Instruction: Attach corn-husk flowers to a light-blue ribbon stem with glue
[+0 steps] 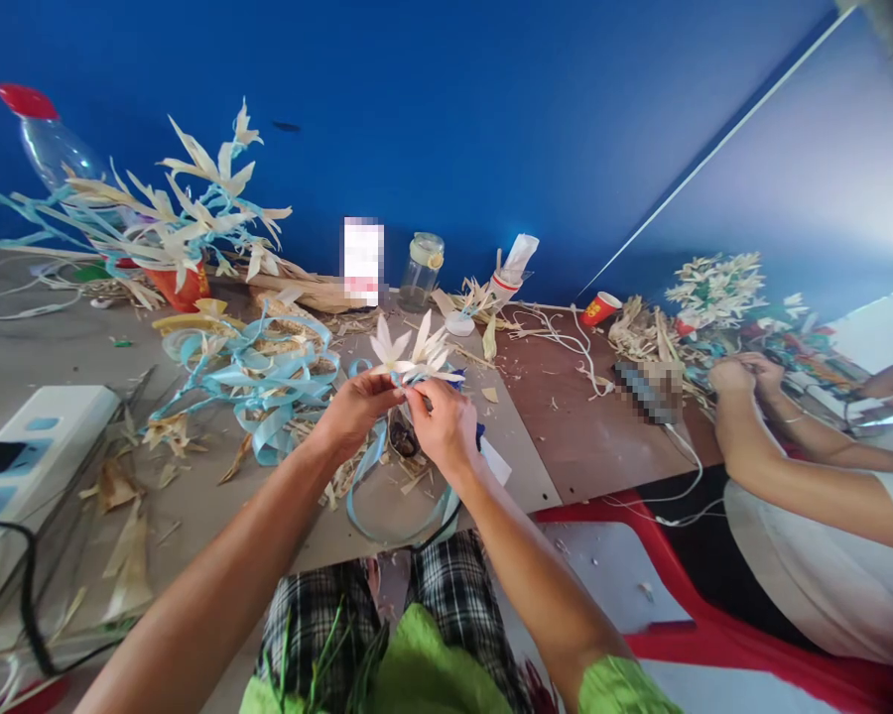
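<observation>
My left hand (363,405) and right hand (444,424) pinch the pale flowers (427,351) at their base, petals just above my grip; the blue ribbon (373,454) looping below could snag and tug them askew if my pinch slackens.

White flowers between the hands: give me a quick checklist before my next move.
1. Left hand at the base of the white flowers: ok, fingers closed there.
2. Right hand meeting it: ok, fingertips together with the left's.
3. Petals uncovered: ok, spread beyond the fingers.
4. Join at the flower bases: cannot tell, fingers cover it.
5. Blue ribbon pile neat: not ok, looped in a heap left of the hands.
6. Co-worker's hands apart: ok, far right.
</observation>
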A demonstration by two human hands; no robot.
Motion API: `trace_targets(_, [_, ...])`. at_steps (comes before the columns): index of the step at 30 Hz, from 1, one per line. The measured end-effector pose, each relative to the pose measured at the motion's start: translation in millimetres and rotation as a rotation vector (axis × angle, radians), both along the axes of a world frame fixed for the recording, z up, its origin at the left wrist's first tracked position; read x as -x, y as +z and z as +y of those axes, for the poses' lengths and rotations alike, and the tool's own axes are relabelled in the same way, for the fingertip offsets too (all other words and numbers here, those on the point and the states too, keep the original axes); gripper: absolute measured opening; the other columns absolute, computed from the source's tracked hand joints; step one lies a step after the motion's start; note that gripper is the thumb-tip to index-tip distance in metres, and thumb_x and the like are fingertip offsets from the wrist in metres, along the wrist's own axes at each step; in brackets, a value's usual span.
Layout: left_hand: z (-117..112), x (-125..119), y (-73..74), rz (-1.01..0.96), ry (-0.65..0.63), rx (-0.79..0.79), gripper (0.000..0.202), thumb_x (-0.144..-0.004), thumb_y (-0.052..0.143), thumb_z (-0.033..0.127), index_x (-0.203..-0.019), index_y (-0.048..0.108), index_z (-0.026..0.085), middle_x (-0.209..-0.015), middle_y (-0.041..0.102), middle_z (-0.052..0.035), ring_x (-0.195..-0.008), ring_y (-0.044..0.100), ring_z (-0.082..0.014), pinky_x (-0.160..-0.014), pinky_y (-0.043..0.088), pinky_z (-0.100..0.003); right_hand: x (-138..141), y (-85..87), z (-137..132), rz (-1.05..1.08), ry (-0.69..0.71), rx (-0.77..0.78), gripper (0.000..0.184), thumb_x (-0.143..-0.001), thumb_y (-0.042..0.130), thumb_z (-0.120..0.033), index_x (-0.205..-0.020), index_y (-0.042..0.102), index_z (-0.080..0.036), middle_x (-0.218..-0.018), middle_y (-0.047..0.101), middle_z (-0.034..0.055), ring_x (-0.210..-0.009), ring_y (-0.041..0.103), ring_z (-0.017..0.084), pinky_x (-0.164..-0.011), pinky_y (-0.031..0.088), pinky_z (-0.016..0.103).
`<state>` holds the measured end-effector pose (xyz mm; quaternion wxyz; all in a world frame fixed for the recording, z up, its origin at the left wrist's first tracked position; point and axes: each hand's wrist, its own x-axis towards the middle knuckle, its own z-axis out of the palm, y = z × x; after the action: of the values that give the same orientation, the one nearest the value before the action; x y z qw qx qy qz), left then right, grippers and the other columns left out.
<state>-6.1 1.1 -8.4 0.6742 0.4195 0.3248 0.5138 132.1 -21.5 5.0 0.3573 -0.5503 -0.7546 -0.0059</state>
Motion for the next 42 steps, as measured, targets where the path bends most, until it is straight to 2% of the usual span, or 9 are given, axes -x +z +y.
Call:
trace_targets(5, [-1.9, 0.1, 5.5, 0.022, -0.004, -0.010, 0.018, -0.060, 0.078, 0.024, -0.073, 0.071, 0.014, -0.066, 0.067, -0.0010, -0.068, 0.059, -0.0129, -0.074, 0.043, -0.027, -4.1, 3.5, 0.3, -0.041, -0.008, -0.024, 0.022, -0.090, 0.050, -0.028, -0.072, 0.060, -0.018, -0.070, 0.065, 0.0033, -0.066, 0.058, 0.013, -0.060, 0.034, 0.023])
trace_targets(9, [0.2, 2.9, 3.7, 0.036, -0.033, -0.011, 0.017, -0.059, 0.079, 0.022, -0.069, 0.069, 0.013, -0.066, 0.067, -0.0014, -0.064, 0.058, -0.0119, -0.069, 0.043, -0.026, -7.3, 1.7, -0.8, -0.031, 0.033, -0.050, 0.022, -0.090, 0.049, -0.026, -0.074, 0.061, -0.018, -0.072, 0.065, 0.0034, -0.068, 0.059, 0.013, -0.063, 0.035, 0.023])
trace_targets(12, [1.2, 2.1, 1.4, -0.031, -0.032, 0.000, 0.020, -0.057, 0.080, 0.021, -0.070, 0.067, 0.013, -0.065, 0.065, -0.0003, -0.062, 0.057, -0.0111, -0.068, 0.043, -0.026, -7.3, 1.3, -2.3, -0.025, 0.054, -0.059, 0.021, -0.091, 0.048, -0.025, -0.077, 0.062, -0.018, -0.074, 0.066, 0.0038, -0.070, 0.060, 0.013, -0.064, 0.036, 0.023])
trace_targets(16, [-0.7, -1.1, 3.3, -0.105, -0.065, -0.042, 0.018, -0.062, 0.078, 0.021, -0.075, 0.067, 0.014, -0.070, 0.065, -0.0004, -0.066, 0.058, -0.0108, -0.072, 0.043, -0.026, -5.2, 5.6, -4.3, -0.046, 0.032, -0.050, 0.021, -0.090, 0.046, -0.024, -0.078, 0.063, -0.018, -0.074, 0.067, 0.0047, -0.068, 0.059, 0.014, -0.063, 0.036, 0.024])
trace_targets(25, [-3.2, -1.5, 8.5, -0.232, -0.064, -0.088, 0.015, -0.062, 0.079, 0.018, -0.072, 0.068, 0.015, -0.077, 0.068, -0.0021, -0.073, 0.061, -0.0125, -0.077, 0.045, -0.027, -0.2, 19.0, -10.5, 0.016, 0.047, 0.038, 0.024, -0.090, 0.045, -0.023, -0.075, 0.063, -0.017, -0.076, 0.068, 0.0061, -0.069, 0.059, 0.014, -0.064, 0.037, 0.023])
trace_targets(29, [-3.0, -0.7, 7.5, -0.323, -0.049, -0.035, 0.013, -0.062, 0.078, 0.013, -0.069, 0.067, 0.014, -0.078, 0.069, -0.0017, -0.075, 0.062, -0.0117, -0.077, 0.046, -0.025, 2.1, 22.8, -12.2, 0.178, 0.074, 0.138, 0.024, -0.089, 0.047, -0.027, -0.076, 0.064, -0.017, -0.071, 0.066, 0.0042, -0.064, 0.055, 0.012, -0.062, 0.037, 0.022])
trace_targets(33, [-3.3, 0.9, 9.2, -0.422, -0.024, 0.049, 0.015, -0.061, 0.078, 0.010, -0.070, 0.066, 0.015, -0.078, 0.070, -0.0024, -0.077, 0.063, -0.0121, -0.079, 0.046, -0.025, 2.7, 22.5, -8.1, 0.441, 0.155, 0.265, 0.026, -0.086, 0.050, -0.034, -0.077, 0.064, -0.015, -0.063, 0.058, -0.0004, -0.057, 0.047, 0.010, -0.056, 0.035, 0.021])
trace_targets(39, [-3.6, 3.2, 8.5, -0.425, -0.035, 0.078, 0.016, -0.062, 0.077, 0.011, -0.069, 0.064, 0.014, -0.077, 0.069, -0.0024, -0.075, 0.063, -0.0118, -0.075, 0.047, -0.024, 5.9, 5.6, 2.1, 0.881, 0.241, 0.518, 0.025, -0.075, 0.059, -0.041, -0.078, 0.061, -0.016, -0.056, 0.045, -0.0054, -0.048, 0.034, 0.007, -0.047, 0.029, 0.021])
trace_targets(42, [-4.6, 1.7, 9.4, -0.388, -0.016, 0.076, 0.018, -0.059, 0.079, 0.011, -0.066, 0.063, 0.014, -0.072, 0.067, -0.0006, -0.071, 0.062, -0.0102, -0.070, 0.046, -0.021, 7.5, -1.5, 2.4, 0.950, 0.255, 0.571, 0.026, -0.071, 0.064, -0.042, -0.075, 0.060, -0.017, -0.054, 0.043, -0.0059, -0.048, 0.034, 0.007, -0.046, 0.028, 0.020])
